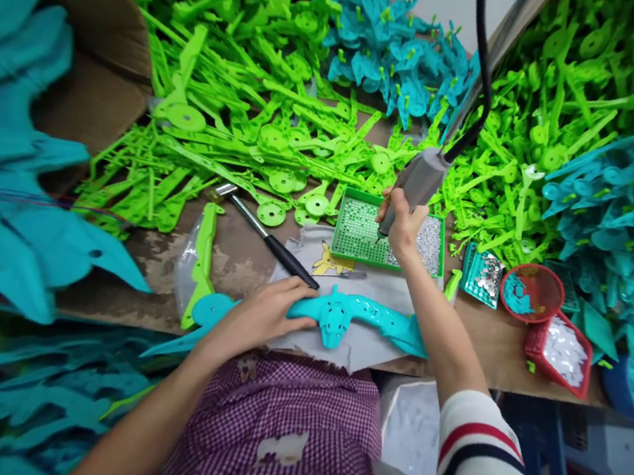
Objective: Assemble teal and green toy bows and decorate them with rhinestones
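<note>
A long turquoise plastic part (335, 318) lies across a grey cloth (275, 340) at the table's front edge. My left hand (265, 310) is closed on its left portion, thumb below and fingers above. My right hand (404, 224) grips a grey electric screwdriver (424, 178) with a black cable, its tip pointing down over the green basket (340, 225). Small silver screws (428, 244) fill the basket's right side. Just beyond my left hand rests a hammer (268, 237) with a black handle.
Heaps of lime green parts (225, 92) and turquoise parts (396, 56) cover the back. On the right are a teal tray (482, 275) of metal discs, a round red basket (548, 288) and a red basket (565, 352) of white pieces. A cardboard box (106, 64) stands left.
</note>
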`<act>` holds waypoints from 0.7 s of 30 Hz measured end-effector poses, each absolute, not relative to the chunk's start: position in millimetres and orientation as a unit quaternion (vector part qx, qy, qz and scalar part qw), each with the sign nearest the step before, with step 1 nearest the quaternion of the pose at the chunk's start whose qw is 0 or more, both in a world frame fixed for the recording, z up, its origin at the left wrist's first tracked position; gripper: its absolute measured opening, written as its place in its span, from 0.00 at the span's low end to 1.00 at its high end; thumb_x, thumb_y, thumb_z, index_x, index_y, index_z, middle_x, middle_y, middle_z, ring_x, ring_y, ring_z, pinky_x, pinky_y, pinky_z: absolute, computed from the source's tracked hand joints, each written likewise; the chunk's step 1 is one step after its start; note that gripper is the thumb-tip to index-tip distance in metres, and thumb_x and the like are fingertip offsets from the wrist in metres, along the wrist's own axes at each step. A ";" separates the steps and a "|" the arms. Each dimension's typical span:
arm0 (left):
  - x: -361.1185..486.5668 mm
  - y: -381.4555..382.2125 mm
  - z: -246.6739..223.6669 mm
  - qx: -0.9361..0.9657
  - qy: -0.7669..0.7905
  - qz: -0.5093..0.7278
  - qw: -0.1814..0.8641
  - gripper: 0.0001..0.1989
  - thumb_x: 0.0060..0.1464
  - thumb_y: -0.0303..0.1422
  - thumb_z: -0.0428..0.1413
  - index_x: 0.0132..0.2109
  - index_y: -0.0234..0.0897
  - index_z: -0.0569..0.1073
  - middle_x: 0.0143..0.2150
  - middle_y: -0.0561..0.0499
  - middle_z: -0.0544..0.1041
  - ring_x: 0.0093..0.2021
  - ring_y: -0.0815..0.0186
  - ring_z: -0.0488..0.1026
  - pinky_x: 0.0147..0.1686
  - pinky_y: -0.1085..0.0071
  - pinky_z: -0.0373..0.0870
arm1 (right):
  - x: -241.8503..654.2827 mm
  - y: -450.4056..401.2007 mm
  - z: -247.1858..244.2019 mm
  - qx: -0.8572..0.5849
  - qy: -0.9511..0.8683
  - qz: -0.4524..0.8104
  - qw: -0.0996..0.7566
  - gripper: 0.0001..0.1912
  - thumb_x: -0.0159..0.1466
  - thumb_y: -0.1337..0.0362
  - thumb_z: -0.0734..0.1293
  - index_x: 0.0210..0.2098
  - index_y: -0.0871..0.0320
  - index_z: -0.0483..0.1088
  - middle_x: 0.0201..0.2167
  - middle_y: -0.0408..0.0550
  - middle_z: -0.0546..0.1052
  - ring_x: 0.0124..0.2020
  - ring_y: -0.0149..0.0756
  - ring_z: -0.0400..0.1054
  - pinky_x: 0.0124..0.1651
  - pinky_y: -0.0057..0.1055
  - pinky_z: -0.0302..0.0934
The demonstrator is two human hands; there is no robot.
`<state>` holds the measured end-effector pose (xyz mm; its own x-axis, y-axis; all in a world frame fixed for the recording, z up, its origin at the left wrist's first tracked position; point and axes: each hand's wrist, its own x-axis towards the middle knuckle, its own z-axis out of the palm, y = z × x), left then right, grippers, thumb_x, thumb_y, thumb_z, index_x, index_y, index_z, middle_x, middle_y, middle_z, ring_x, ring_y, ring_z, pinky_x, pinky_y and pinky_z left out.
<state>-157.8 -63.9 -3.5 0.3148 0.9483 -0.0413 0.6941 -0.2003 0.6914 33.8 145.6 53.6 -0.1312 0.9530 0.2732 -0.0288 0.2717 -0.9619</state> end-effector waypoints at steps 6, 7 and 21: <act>-158.6 -62.3 -3.5 0.755 0.542 0.197 0.312 0.24 0.60 0.49 0.57 0.57 0.43 0.72 0.52 0.45 0.74 0.52 0.54 0.73 0.52 0.57 0.71 | 36.7 146.0 67.0 -0.410 -0.594 0.462 0.515 0.27 0.56 0.37 0.66 0.35 0.57 0.74 0.15 0.37 0.67 0.17 0.28 0.62 0.23 0.29 0.59; -158.5 -62.3 -2.5 0.757 0.540 0.195 0.313 0.24 0.60 0.50 0.57 0.57 0.43 0.72 0.52 0.45 0.74 0.53 0.54 0.73 0.52 0.57 0.71 | 38.9 144.6 72.3 -0.404 -0.591 0.464 0.522 0.28 0.56 0.37 0.65 0.37 0.57 0.74 0.16 0.37 0.67 0.17 0.28 0.62 0.23 0.29 0.59; -157.8 -60.2 0.5 0.754 0.541 0.192 0.320 0.24 0.59 0.49 0.57 0.58 0.42 0.72 0.52 0.45 0.74 0.51 0.54 0.73 0.51 0.57 0.70 | 83.8 23.0 63.7 -0.283 -0.536 0.604 0.518 0.30 0.52 0.34 0.68 0.35 0.55 0.74 0.16 0.41 0.71 0.16 0.34 0.65 0.20 0.31 0.60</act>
<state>-157.8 -60.2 0.5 0.3417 0.9381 -0.0575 0.6927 -0.2100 0.6900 83.8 23.0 63.7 -0.3031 0.9288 0.2132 -0.3217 0.1109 -0.9403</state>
